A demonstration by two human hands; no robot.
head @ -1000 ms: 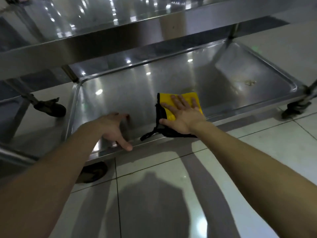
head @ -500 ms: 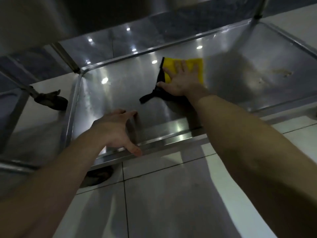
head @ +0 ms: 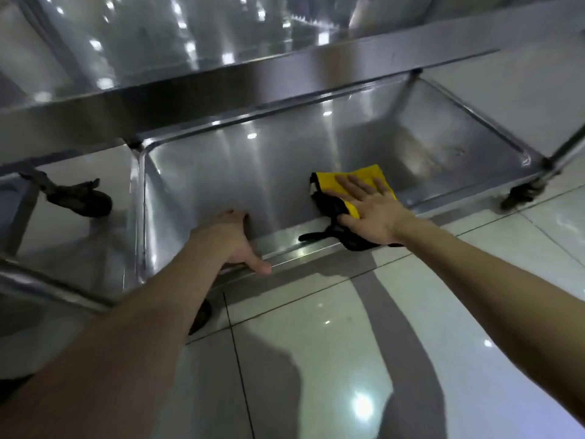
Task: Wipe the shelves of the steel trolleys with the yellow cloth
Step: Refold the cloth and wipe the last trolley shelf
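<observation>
A person's right hand (head: 370, 213) presses flat, fingers straight and spread, on a folded yellow cloth (head: 329, 182) with a black underside and a trailing black strap. The cloth lies at the near edge of the bottom shelf (head: 237, 185) of a steel trolley (head: 205, 99), a shallow brushed-metal tray with rounded corners. The left hand (head: 228, 239) grips the shelf's raised front rim, fingers curled inside and thumb outside, above glossy pale floor tiles (head: 316, 359).

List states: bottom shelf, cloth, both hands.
bottom shelf, glossy steel, smudge toward its right end.
yellow cloth, lying on shelf by front rim, black edge draped over rim.
right hand, fingers straight, pressing cloth down.
left hand, holds front rim, thumb outside, fingers inside.
</observation>
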